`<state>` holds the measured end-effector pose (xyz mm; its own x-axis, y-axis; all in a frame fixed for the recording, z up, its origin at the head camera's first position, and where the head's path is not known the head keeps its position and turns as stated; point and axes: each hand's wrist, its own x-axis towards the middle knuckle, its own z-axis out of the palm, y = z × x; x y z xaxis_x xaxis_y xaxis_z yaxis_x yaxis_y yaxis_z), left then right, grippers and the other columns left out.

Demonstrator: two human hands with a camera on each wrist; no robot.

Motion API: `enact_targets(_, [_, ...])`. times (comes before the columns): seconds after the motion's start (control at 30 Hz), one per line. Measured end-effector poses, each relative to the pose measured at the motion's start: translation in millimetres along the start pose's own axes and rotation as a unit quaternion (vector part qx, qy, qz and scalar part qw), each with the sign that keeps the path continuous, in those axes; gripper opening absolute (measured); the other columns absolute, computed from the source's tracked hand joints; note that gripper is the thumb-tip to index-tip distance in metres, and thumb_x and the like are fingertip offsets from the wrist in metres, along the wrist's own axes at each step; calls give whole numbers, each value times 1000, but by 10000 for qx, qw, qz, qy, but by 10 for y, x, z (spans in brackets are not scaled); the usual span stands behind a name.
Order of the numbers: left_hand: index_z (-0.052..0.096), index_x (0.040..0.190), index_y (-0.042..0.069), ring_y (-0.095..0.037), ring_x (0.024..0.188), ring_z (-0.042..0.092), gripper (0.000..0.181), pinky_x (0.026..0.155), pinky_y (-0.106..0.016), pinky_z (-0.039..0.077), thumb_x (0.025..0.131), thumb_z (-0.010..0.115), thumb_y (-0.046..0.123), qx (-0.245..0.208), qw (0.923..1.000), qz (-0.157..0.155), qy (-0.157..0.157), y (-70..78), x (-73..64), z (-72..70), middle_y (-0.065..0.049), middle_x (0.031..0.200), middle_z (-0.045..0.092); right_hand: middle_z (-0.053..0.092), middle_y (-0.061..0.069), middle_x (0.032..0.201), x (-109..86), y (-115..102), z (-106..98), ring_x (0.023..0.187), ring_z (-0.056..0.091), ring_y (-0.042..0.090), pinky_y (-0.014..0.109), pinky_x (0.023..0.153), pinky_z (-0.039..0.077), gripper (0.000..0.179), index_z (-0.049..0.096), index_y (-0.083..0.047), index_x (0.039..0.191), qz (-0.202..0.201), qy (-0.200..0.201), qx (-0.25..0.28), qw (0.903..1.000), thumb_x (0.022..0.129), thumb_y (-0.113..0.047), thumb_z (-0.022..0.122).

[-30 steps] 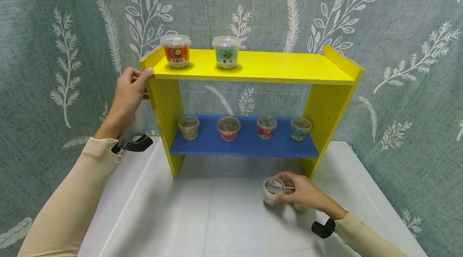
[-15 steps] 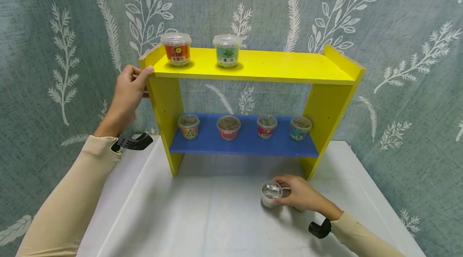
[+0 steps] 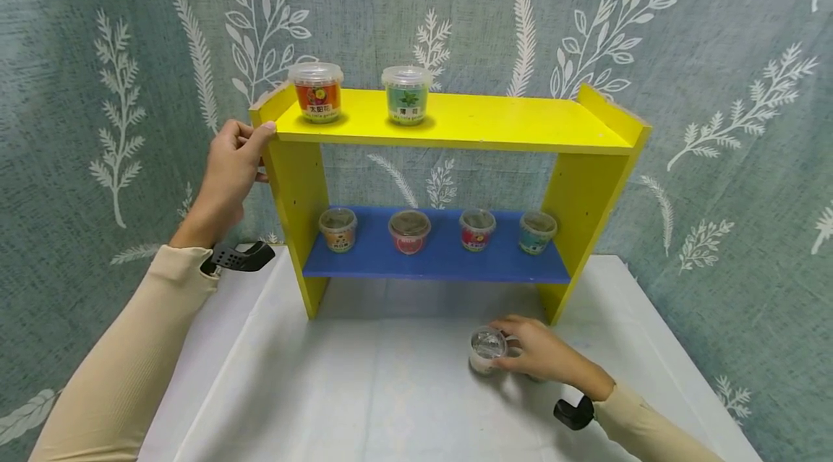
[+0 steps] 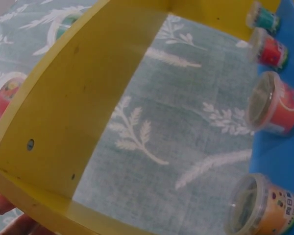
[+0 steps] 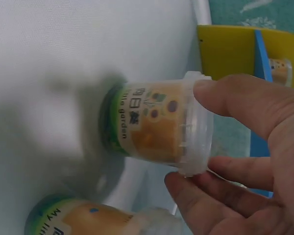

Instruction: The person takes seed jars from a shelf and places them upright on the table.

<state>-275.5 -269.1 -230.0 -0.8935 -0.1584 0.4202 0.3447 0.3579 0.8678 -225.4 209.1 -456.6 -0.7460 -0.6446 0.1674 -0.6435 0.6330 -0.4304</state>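
My left hand (image 3: 229,167) grips the upper left corner of a two-tier shelf (image 3: 468,145), thumb on its front edge and fingers behind the side panel. Low in front of the shelf, my right hand (image 3: 549,353) holds a small clear-lidded plant cup (image 5: 157,122) with an orange sunflower label. Thumb and fingers pinch that cup around its lid, and it stands upright close over the white tablecloth (image 3: 312,390). Beside it in the right wrist view is a second orange-labelled cup (image 5: 95,218), mostly hidden behind my right hand in the head view.
Red (image 3: 317,93) and green (image 3: 406,97) lidded cups stand on the yellow top board. On the blue board (image 3: 442,263) is a row: an orange cup (image 3: 339,231), two red-labelled cups and a teal cup (image 3: 537,233). A leaf-patterned curtain (image 3: 703,180) hangs behind.
My right hand has shifted slightly left and nearer with the cup, covering more of the second cup. My left hand keeps its place on the shelf.
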Motion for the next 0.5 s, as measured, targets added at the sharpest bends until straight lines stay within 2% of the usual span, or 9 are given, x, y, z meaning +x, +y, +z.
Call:
enact_targets(0.2, [44, 102, 15, -19, 96, 50, 42, 73, -30, 49, 103, 51, 57, 69, 10000, 21, 38, 2, -17, 11, -2, 108, 47, 63, 24, 127, -14, -48, -71, 103, 70, 35, 36, 83, 60, 57, 61, 9, 133, 124, -63, 359, 9993, 90, -22, 82])
enact_targets(0.5, [45, 103, 16, -20, 97, 50, 40, 73, -30, 48, 103, 50, 56, 27, 10000, -17, -26, 5, -11, -5, -2, 109, 46, 67, 16, 127, 35, -39, -293, 107, 68, 36, 42, 88, 58, 48, 63, 1, 134, -8, 558, 940, 9940, 93, -18, 79])
